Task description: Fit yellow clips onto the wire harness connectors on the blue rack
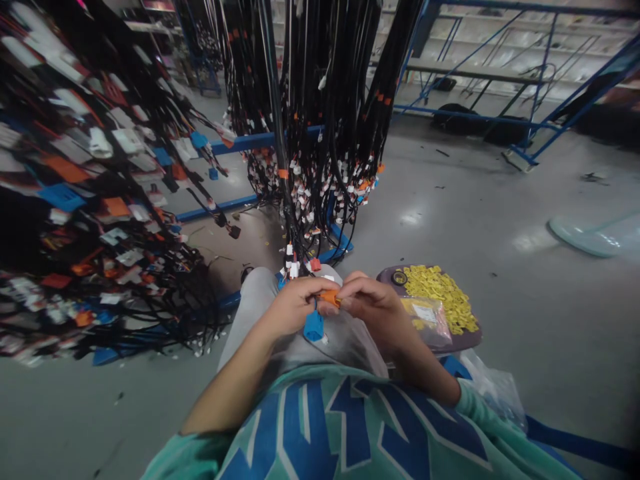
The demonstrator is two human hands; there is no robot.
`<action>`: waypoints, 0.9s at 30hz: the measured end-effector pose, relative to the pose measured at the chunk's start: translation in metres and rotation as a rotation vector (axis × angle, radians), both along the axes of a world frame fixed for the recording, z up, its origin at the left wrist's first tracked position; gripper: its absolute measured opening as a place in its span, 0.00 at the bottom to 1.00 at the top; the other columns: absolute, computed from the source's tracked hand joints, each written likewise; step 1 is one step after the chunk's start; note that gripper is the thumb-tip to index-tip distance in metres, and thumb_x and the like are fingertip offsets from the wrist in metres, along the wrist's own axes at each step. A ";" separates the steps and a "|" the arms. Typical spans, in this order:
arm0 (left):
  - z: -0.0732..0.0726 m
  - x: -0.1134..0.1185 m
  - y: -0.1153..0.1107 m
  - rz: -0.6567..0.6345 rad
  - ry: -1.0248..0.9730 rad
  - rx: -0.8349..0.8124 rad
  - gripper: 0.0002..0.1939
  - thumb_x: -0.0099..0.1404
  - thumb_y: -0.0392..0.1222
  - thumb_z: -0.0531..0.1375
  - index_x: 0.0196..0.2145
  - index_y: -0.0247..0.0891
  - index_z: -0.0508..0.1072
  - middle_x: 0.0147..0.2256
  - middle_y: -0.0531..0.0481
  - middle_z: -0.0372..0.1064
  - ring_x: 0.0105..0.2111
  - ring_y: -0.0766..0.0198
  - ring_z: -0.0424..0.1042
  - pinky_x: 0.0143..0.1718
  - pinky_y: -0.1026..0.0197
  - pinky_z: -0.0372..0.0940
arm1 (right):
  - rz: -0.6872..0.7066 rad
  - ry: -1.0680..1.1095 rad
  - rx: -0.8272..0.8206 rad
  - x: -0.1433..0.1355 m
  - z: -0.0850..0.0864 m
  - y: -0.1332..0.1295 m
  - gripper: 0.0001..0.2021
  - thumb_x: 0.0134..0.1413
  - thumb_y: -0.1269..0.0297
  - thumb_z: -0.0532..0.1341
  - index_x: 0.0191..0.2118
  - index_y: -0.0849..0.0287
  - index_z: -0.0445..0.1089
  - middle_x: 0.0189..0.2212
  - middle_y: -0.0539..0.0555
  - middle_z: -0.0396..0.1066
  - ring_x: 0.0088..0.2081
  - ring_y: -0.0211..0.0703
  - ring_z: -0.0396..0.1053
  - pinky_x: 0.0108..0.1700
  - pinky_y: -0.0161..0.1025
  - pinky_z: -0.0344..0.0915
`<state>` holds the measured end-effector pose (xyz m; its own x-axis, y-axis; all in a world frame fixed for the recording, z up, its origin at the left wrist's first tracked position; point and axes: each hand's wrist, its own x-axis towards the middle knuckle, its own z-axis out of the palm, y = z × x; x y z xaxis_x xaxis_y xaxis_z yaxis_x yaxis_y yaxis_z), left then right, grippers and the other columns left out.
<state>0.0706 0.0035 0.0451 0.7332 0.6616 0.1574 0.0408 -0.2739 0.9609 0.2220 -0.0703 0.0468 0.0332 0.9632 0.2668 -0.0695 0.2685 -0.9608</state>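
Above my lap, my left hand (296, 305) grips an orange connector (329, 298) from its left side. My right hand (371, 303) pinches at the connector's right end, where a small bit of yellow shows between the fingertips. What exactly the right fingers hold is partly hidden. A blue connector (313, 325) dangles just under my left fingers. White plugs and a red connector (315, 265) lie on wires just beyond my hands, at the end of a black wire bundle (280, 133) hanging from above.
Many black wire harnesses (340, 100) with coloured connectors hang ahead and on the left from a blue frame (250, 141). To my right, a dark stool seat (465, 343) bears small yellow pieces (440, 290), a plastic bag (425, 320) and a black ring (399, 277).
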 end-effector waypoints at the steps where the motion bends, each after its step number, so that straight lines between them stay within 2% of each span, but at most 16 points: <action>1: 0.000 0.000 0.000 0.012 0.002 0.000 0.11 0.52 0.46 0.61 0.29 0.35 0.74 0.28 0.51 0.71 0.29 0.66 0.65 0.32 0.66 0.59 | -0.021 -0.003 -0.002 0.000 0.000 -0.001 0.03 0.48 0.69 0.63 0.28 0.53 0.74 0.26 0.47 0.65 0.30 0.33 0.63 0.32 0.33 0.59; 4: 0.000 0.000 -0.001 0.045 0.010 -0.015 0.11 0.50 0.45 0.62 0.29 0.35 0.74 0.28 0.51 0.70 0.30 0.66 0.66 0.33 0.66 0.59 | -0.097 0.055 -0.021 0.000 0.001 -0.003 0.02 0.49 0.68 0.62 0.29 0.55 0.71 0.27 0.47 0.66 0.26 0.32 0.63 0.29 0.32 0.59; 7: 0.000 0.001 -0.001 0.054 0.007 -0.061 0.11 0.49 0.43 0.62 0.29 0.35 0.74 0.28 0.52 0.70 0.29 0.66 0.66 0.33 0.66 0.59 | -0.145 0.117 -0.080 0.001 0.001 -0.006 0.02 0.52 0.67 0.58 0.31 0.55 0.69 0.20 0.45 0.65 0.21 0.32 0.62 0.25 0.32 0.59; 10: -0.001 0.001 0.000 0.050 0.009 -0.072 0.10 0.48 0.44 0.62 0.28 0.35 0.74 0.28 0.52 0.70 0.29 0.66 0.65 0.33 0.65 0.59 | -0.173 0.012 -0.076 0.002 0.002 -0.008 0.05 0.53 0.67 0.57 0.34 0.55 0.70 0.17 0.44 0.63 0.20 0.32 0.63 0.25 0.31 0.60; 13: 0.000 0.002 0.000 0.055 0.023 -0.045 0.11 0.48 0.45 0.61 0.28 0.35 0.74 0.28 0.51 0.70 0.29 0.66 0.65 0.33 0.65 0.58 | -0.134 -0.066 -0.043 0.004 0.005 -0.009 0.07 0.53 0.67 0.57 0.35 0.54 0.72 0.21 0.45 0.66 0.22 0.32 0.65 0.26 0.32 0.63; 17: 0.001 0.001 0.000 0.046 0.056 -0.036 0.12 0.50 0.47 0.60 0.29 0.35 0.73 0.29 0.50 0.70 0.30 0.65 0.66 0.34 0.64 0.59 | -0.080 -0.001 -0.110 0.005 0.008 -0.011 0.04 0.51 0.65 0.59 0.34 0.55 0.71 0.19 0.45 0.68 0.21 0.34 0.67 0.25 0.33 0.64; 23: 0.002 0.002 0.001 0.042 0.068 -0.081 0.13 0.48 0.46 0.61 0.29 0.34 0.74 0.28 0.50 0.71 0.28 0.64 0.67 0.32 0.64 0.60 | -0.090 -0.005 -0.161 0.006 0.011 -0.010 0.06 0.45 0.62 0.65 0.28 0.57 0.70 0.18 0.46 0.67 0.20 0.32 0.64 0.23 0.31 0.62; 27: 0.002 0.001 0.002 0.067 0.066 -0.070 0.13 0.48 0.46 0.62 0.30 0.35 0.75 0.28 0.50 0.72 0.29 0.64 0.67 0.32 0.64 0.61 | 0.023 0.052 -0.215 0.009 0.011 -0.007 0.08 0.44 0.59 0.65 0.30 0.57 0.70 0.20 0.47 0.70 0.23 0.34 0.68 0.27 0.34 0.68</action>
<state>0.0719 0.0054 0.0470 0.6944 0.7169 0.0622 0.1206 -0.2012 0.9721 0.2307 -0.0776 0.0578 0.0189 0.9984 0.0537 -0.1243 0.0557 -0.9907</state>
